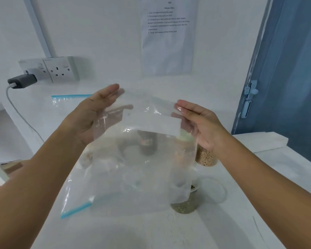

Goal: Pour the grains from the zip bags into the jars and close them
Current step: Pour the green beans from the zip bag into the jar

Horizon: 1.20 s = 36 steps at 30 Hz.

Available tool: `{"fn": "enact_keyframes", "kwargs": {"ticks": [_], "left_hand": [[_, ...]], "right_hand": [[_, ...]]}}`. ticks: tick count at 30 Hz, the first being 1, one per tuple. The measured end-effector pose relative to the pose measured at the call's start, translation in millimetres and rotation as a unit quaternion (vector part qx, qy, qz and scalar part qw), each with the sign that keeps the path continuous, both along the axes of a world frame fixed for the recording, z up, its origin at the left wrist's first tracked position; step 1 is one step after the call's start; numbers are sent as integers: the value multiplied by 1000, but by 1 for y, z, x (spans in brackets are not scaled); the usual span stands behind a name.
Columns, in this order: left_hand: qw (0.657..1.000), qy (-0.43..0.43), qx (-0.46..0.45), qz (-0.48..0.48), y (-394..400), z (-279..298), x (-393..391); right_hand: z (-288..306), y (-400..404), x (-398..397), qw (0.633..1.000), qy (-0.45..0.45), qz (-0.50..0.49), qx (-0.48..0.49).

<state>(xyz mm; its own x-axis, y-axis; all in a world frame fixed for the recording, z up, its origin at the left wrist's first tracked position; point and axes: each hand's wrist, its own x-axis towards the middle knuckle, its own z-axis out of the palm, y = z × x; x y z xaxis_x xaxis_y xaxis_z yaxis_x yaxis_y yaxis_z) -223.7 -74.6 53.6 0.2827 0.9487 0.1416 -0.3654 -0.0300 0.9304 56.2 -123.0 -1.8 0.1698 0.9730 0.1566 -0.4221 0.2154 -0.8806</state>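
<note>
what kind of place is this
Probably a plain indoor workroom set up for a recording task, not a home kitchen: a white table, a printed instruction sheet taped to the bare wall, a wall socket, and a blue door.

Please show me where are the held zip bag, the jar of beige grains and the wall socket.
Zip bag (133, 159): head view, on its clear middle panel.
Jar of beige grains (205, 157): head view, on its grain-filled lower wall, below the right hand.
Wall socket (60, 69): head view, on its white front plate.
</note>
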Motion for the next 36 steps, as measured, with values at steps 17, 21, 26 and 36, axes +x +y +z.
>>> {"fn": "enact_keyframes", "kwargs": {"ticks": [17, 21, 26, 36], "left_hand": [[988, -49, -147, 27, -50, -33, 284], [980, -29, -194, 40, -54, -53, 337], [968, -39, -248, 13, -51, -92, 383], [947, -19, -320, -13, -34, -206, 422]], "right_hand": [[-16, -45, 298, 992, -36, 34, -112], [-26, -51, 356, 986, -63, 26, -155], [-50, -53, 404, 967, -120, 4, -224], [-134, -66, 426, 910, -190, -61, -363]]}}
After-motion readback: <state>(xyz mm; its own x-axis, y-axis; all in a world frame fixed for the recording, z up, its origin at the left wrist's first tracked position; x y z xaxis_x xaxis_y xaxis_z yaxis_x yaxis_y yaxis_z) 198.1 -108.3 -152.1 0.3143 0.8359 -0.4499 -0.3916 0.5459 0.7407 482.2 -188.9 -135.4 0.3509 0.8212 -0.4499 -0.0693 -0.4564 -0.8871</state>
